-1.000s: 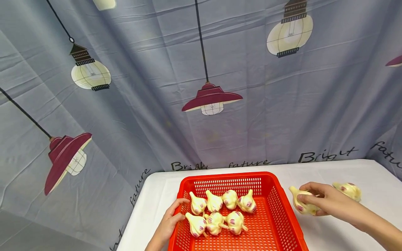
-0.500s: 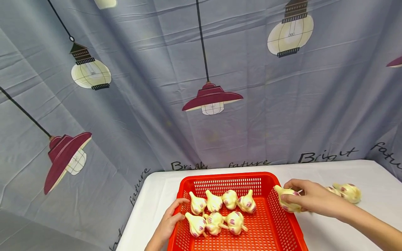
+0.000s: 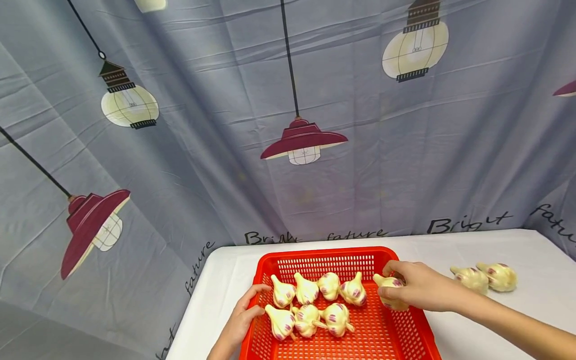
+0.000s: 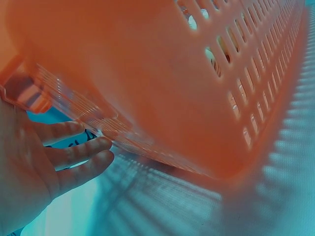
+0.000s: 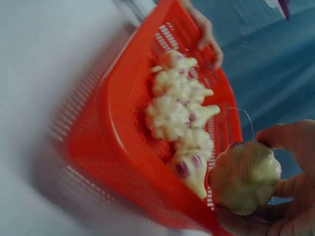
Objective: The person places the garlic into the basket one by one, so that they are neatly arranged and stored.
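Observation:
My right hand (image 3: 420, 286) holds a garlic bulb (image 3: 390, 294), pale with purple streaks, over the right side of the red plastic basket (image 3: 382, 345). In the right wrist view, fingers and thumb are around this bulb (image 5: 246, 179), with its underside facing the camera. Inside the basket, several garlic bulbs (image 3: 308, 320) lie in two rows toward the left. At the basket's left rim, my left hand (image 3: 238, 320) has a finger and the thumb over the edge. The left wrist view shows other fingers of that hand (image 4: 74, 157) extended outside the basket wall (image 4: 147, 88).
Two more garlic bulbs, a nearer one (image 3: 471, 280) and another beside it (image 3: 500, 276), lie on the white table (image 3: 495, 320) right of the basket. A grey curtain (image 3: 342, 190) printed with lamps hangs behind the table.
My right hand has carried the garlic bulb left, from above the table across the basket's right rim to its inside. The left hand and the basket have stayed in place.

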Tool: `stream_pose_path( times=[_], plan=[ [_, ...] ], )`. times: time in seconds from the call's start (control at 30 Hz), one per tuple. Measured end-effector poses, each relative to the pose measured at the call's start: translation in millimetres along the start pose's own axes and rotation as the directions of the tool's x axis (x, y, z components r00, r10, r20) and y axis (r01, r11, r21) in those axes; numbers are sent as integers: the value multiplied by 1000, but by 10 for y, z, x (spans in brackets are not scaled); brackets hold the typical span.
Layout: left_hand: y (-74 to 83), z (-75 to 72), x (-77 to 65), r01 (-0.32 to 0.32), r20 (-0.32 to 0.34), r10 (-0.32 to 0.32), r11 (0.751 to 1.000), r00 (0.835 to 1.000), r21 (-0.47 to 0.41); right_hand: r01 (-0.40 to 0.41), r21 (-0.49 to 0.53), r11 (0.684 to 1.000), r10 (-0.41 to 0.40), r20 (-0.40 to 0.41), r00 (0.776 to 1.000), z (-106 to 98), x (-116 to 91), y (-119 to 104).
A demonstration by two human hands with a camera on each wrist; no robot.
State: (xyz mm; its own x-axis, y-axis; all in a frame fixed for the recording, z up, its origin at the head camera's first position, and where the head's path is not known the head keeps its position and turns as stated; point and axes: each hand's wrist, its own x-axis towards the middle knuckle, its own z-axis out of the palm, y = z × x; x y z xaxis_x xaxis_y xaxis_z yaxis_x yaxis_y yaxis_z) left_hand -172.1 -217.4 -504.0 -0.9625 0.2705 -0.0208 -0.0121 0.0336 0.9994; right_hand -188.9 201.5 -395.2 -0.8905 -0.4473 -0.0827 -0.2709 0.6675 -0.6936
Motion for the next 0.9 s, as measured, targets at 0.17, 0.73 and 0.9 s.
stream_pose_path(
  times=[0.17,0.73,0.9],
  plan=[
    [-6,6,0,-8,-7,8,1000,1000,24,2,-24,1000,-1,36,999,67,85,-87],
    [28,-6,20,-16,-21,17,999,1000,40,55,-195,979,-28,140,990,351,233,-192],
    [13,8,4,-9,-24,10,999,1000,41,89,-168,982,-62,157,986,431,278,-159]
  ],
)
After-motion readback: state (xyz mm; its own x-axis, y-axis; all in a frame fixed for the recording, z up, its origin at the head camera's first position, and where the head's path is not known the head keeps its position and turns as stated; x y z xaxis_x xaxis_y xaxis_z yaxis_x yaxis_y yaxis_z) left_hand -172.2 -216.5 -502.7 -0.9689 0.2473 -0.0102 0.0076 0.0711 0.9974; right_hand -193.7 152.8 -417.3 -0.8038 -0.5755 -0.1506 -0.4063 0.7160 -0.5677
